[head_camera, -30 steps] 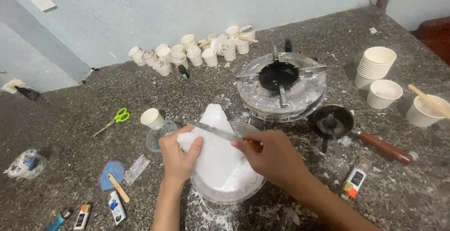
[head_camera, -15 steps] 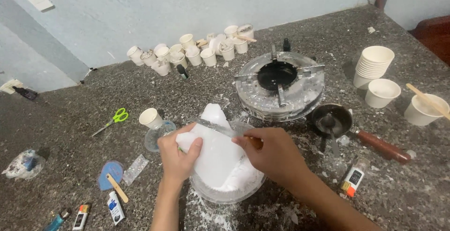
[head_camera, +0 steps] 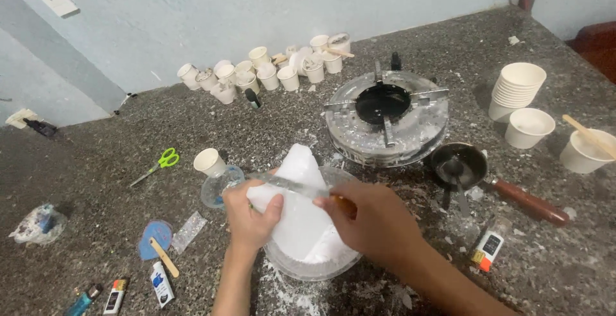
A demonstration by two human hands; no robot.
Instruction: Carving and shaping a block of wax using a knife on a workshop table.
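Two hands work a white block in a clear bowl (head_camera: 282,261).
Left hand (head_camera: 251,216) clamps white block (head_camera: 298,210); right hand (head_camera: 372,220) is closed on a knife (head_camera: 289,186) laid across it. Bowl sits just in front of the burner (head_camera: 385,120) on the tabletop (head_camera: 115,155).

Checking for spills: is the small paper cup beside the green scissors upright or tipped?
Upright: the small paper cup stands on its base, round open rim facing up.

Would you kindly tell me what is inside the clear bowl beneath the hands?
The clear bowl holds a big white block with white crumbs at its base. The left hand and right hand cover part of it; the bowl's bottom is hidden.
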